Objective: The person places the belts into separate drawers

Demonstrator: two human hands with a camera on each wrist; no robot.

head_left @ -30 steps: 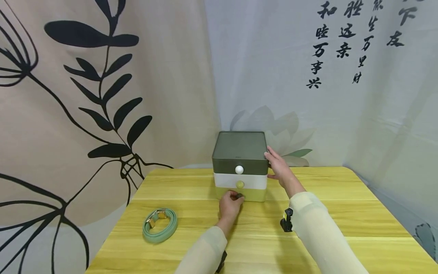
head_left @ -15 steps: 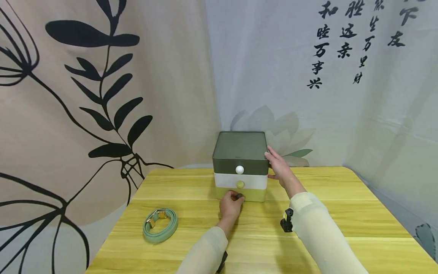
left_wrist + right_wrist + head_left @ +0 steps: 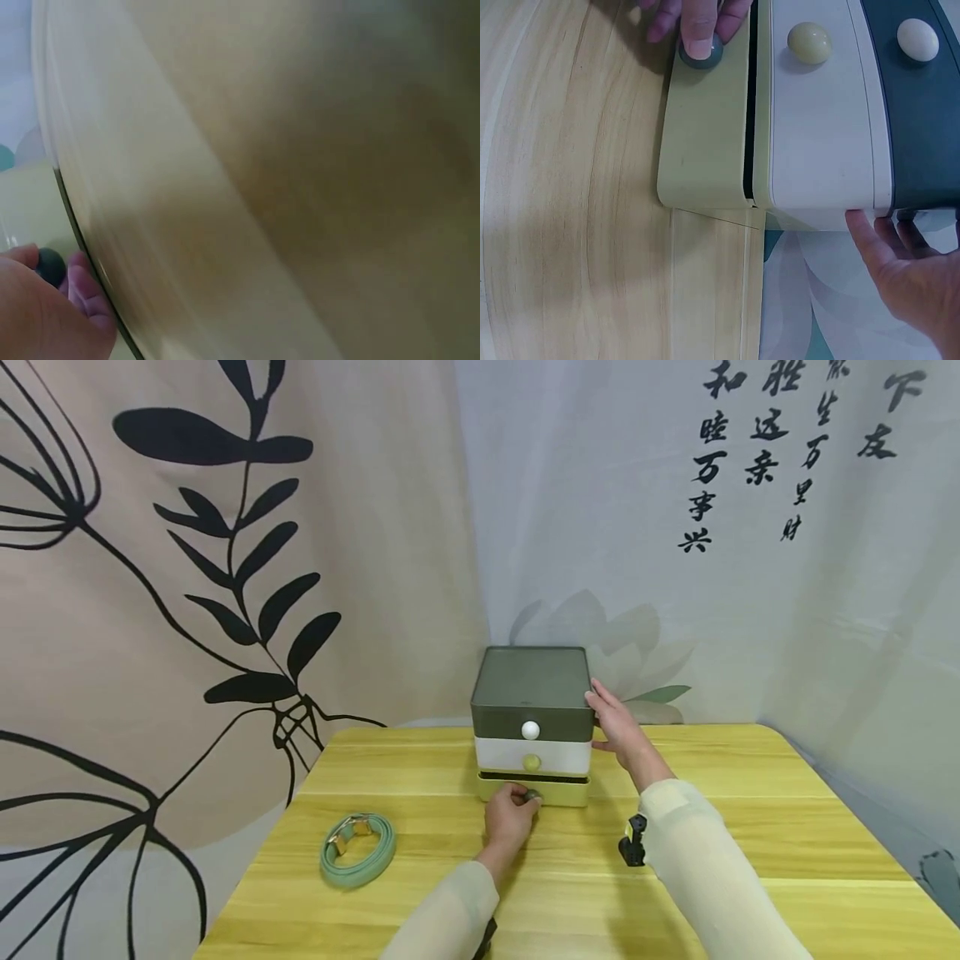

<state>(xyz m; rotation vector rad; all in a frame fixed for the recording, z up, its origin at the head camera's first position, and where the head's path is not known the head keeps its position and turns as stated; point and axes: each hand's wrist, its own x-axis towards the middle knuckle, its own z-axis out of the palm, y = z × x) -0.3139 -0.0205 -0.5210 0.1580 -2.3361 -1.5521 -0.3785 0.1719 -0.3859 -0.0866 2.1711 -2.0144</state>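
A small three-drawer box (image 3: 532, 677) stands at the back of the table, dark green on top, white in the middle, yellow-green at the bottom. My left hand (image 3: 510, 818) pinches the dark round knob (image 3: 51, 267) of the bottom drawer (image 3: 705, 142) between thumb and fingers. That drawer sticks out a little, with a dark gap above its front. The white knob (image 3: 918, 40) and yellow-green knob (image 3: 809, 43) belong to the two drawers above, which are closed. Against the box's right side rests my right hand (image 3: 624, 733), fingers extended along it.
A coiled pale green strap (image 3: 358, 852) with gold-coloured metal fittings lies on the wooden table (image 3: 420, 910), left of my left hand. Behind the table hangs a cloth (image 3: 405, 568) printed with plants and writing.
The bottom drawer has come forward slightly, pulled by its knob in my left hand; before, its front was flush. My right hand stays at the box's side. The head view has shifted slightly.
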